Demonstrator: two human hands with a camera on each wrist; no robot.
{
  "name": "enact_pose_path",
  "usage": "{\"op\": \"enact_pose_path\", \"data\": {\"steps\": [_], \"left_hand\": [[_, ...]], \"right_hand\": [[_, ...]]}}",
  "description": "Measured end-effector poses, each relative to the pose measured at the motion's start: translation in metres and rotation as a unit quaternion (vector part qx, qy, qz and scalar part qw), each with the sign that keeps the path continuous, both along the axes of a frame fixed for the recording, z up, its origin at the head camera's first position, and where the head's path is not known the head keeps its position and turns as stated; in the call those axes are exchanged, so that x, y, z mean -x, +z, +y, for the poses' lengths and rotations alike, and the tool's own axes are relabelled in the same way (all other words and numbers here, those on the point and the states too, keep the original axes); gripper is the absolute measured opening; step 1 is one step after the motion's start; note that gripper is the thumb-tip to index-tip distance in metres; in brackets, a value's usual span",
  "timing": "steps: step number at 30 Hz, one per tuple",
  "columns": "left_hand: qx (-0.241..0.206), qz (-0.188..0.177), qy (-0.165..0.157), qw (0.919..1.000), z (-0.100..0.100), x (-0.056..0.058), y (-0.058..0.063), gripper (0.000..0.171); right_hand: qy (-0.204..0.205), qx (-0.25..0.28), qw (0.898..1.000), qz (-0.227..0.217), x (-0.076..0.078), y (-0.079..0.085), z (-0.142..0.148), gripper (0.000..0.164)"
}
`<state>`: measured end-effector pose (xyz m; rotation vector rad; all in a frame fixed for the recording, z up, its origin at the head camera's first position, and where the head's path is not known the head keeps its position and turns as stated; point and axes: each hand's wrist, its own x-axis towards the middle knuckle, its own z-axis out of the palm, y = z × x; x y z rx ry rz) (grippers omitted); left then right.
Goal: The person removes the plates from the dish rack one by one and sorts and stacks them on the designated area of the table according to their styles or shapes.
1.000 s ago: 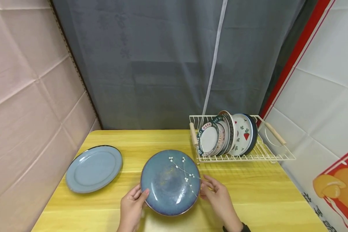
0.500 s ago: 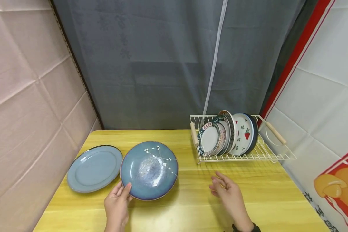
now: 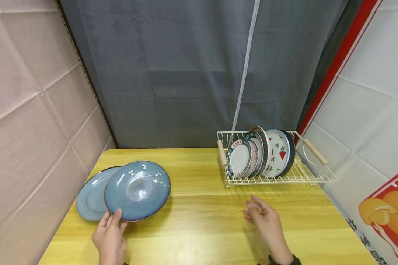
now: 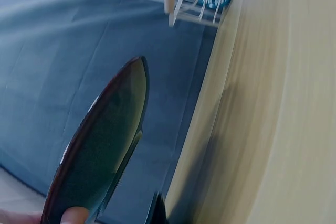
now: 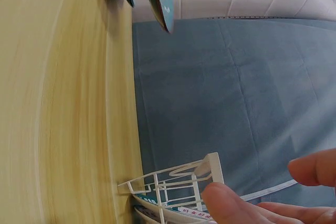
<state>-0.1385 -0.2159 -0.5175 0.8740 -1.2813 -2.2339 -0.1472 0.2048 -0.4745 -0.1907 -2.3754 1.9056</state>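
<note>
My left hand (image 3: pixel 110 235) grips the near left rim of a blue plate with white blossom sprigs (image 3: pixel 137 191), thumb on top and fingers beneath. In the head view this plate overlaps the right part of a plain light-blue plate (image 3: pixel 90 197) with a dark rim, lying at the table's left. From the left wrist view, the underside of the blossom plate (image 4: pixel 97 140) shows well above the table top, its shadow on the wood. My right hand (image 3: pixel 266 226) hovers over the right half of the table, fingers loosely bent, holding nothing.
A cream wire dish rack (image 3: pixel 310 180) with wooden handles stands at the back right. Several patterned plates and bowls lean upright in it, among them a strawberry plate (image 3: pixel 275 162). A grey curtain (image 3: pixel 172 81) closes the back of the wooden table (image 3: pixel 199 239).
The left hand has carried the blossom plate leftward, from mid-table to over the light-blue plate. My right hand has let go of its rim and moved slightly right.
</note>
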Motion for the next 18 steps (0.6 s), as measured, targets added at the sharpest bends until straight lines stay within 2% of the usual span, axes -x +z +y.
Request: {"op": "enact_pose_path", "data": {"steps": [9,12,15,18], "left_hand": [[-0.054,-0.026,0.073,0.9956,-0.034,0.002,0.001,0.079],[-0.089,0.007,0.098,0.9911,-0.043,-0.001,-0.003,0.073],[-0.126,0.044,0.121,0.9837,-0.049,-0.003,-0.006,0.052],[-0.142,0.050,0.126,0.9807,-0.052,-0.002,-0.006,0.043]], "right_hand": [[-0.003,-0.018,1.000,-0.024,0.000,-0.003,0.007,0.049],[-0.003,-0.020,1.000,-0.024,0.000,-0.004,0.008,0.049],[-0.006,-0.016,1.000,-0.026,0.000,-0.006,0.008,0.049],[-0.009,-0.010,1.000,-0.028,-0.001,-0.008,0.008,0.048]]}}
